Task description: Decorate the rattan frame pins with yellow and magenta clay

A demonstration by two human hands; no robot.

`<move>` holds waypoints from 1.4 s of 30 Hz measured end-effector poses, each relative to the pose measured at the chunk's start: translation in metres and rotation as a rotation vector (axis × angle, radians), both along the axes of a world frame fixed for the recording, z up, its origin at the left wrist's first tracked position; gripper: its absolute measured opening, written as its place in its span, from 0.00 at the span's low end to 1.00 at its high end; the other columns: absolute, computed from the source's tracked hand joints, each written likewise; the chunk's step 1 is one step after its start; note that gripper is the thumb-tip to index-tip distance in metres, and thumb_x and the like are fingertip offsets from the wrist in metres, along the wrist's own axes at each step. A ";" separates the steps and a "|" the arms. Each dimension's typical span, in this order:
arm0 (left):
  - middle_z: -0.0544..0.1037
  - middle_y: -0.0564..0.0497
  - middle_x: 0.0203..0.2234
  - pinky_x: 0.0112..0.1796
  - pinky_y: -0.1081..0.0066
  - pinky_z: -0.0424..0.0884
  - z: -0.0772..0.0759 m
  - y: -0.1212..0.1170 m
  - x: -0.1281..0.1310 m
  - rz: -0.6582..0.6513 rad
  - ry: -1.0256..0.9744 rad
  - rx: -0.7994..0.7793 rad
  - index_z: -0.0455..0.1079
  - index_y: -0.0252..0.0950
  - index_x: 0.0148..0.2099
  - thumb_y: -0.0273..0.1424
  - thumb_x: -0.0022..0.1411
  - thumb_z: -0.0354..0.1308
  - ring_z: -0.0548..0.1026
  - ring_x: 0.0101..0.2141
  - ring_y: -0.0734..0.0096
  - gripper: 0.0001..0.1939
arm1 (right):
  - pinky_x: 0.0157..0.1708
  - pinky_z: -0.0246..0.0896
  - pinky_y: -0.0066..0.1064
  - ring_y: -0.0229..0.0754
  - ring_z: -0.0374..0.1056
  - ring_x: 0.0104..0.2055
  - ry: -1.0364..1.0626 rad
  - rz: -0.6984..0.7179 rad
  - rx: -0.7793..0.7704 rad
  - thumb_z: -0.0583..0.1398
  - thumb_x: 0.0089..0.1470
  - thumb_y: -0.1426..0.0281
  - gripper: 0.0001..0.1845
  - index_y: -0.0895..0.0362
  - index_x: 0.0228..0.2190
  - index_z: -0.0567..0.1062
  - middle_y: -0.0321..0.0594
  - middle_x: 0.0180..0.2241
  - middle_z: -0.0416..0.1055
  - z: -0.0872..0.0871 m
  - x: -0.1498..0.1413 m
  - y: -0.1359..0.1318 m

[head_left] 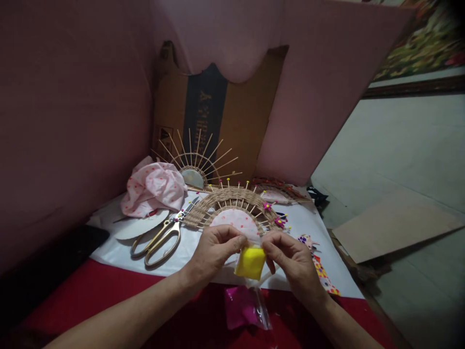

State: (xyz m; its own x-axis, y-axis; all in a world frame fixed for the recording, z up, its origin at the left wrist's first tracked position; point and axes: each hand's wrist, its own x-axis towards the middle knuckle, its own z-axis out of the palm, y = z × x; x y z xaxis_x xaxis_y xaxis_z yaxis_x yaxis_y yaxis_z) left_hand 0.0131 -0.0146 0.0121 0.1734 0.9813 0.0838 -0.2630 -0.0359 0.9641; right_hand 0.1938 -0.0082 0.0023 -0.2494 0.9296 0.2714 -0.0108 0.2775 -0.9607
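Between my two hands hangs a small clear plastic bag (250, 263) with soft-looking yellow material inside. My left hand (220, 249) pinches its upper left edge, and my right hand (286, 257) pinches the upper right. Just below, a second clear bag (241, 308) with magenta material lies on the red cloth. Behind my hands sits a woven half-round fan (232, 196) with thin sticks, tipped with yellow and pink beads. Its centre is pink-dotted fabric, and magenta flowers (279, 222) decorate its right side.
Gold-handled scissors (170, 240) and a white disc (143, 227) lie left on the white sheet (203, 264), near crumpled dotted fabric (156, 189). An unfinished stick frame (194, 167) leans on the cardboard (247, 116). Patterned fabric scraps (325, 277) lie right.
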 end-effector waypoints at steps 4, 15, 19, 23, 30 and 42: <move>0.76 0.51 0.23 0.31 0.74 0.65 0.001 0.000 0.001 0.002 -0.010 0.004 0.74 0.31 0.27 0.35 0.51 0.64 0.70 0.26 0.75 0.10 | 0.19 0.53 0.23 0.30 0.56 0.20 0.002 -0.022 -0.018 0.61 0.53 0.62 0.13 0.59 0.24 0.71 0.33 0.22 0.62 -0.002 0.001 0.001; 0.76 0.47 0.31 0.33 0.69 0.66 -0.011 0.005 0.003 -0.259 0.035 0.018 0.75 0.32 0.39 0.36 0.50 0.65 0.72 0.31 0.69 0.15 | 0.17 0.56 0.25 0.33 0.58 0.18 0.011 -0.136 -0.037 0.63 0.49 0.61 0.13 0.58 0.23 0.71 0.33 0.16 0.63 -0.001 -0.002 -0.002; 0.77 0.47 0.31 0.34 0.70 0.65 -0.009 0.005 0.005 -0.222 0.039 0.034 0.75 0.32 0.39 0.34 0.49 0.65 0.71 0.31 0.69 0.14 | 0.17 0.55 0.24 0.33 0.57 0.17 0.008 -0.170 -0.036 0.64 0.47 0.61 0.14 0.58 0.21 0.71 0.32 0.16 0.63 -0.003 -0.001 0.000; 0.76 0.50 0.30 0.33 0.71 0.66 -0.005 0.007 0.001 -0.146 -0.051 0.000 0.72 0.34 0.38 0.33 0.49 0.66 0.71 0.31 0.71 0.14 | 0.17 0.54 0.23 0.31 0.57 0.18 0.077 -0.223 0.025 0.64 0.49 0.63 0.12 0.58 0.23 0.71 0.32 0.17 0.63 -0.006 0.005 0.004; 0.75 0.51 0.30 0.31 0.74 0.66 -0.006 0.019 -0.010 -0.009 -0.126 0.015 0.69 0.33 0.39 0.34 0.50 0.65 0.72 0.30 0.73 0.15 | 0.18 0.54 0.23 0.32 0.57 0.20 0.058 -0.286 0.072 0.62 0.52 0.62 0.12 0.58 0.26 0.72 0.33 0.19 0.63 -0.006 0.007 0.003; 0.77 0.48 0.33 0.38 0.69 0.67 -0.006 0.004 0.004 -0.161 -0.138 0.098 0.72 0.34 0.38 0.32 0.48 0.67 0.74 0.35 0.69 0.14 | 0.20 0.56 0.25 0.35 0.60 0.23 -0.165 -0.032 0.016 0.63 0.50 0.61 0.12 0.56 0.34 0.76 0.38 0.28 0.71 -0.005 -0.009 -0.009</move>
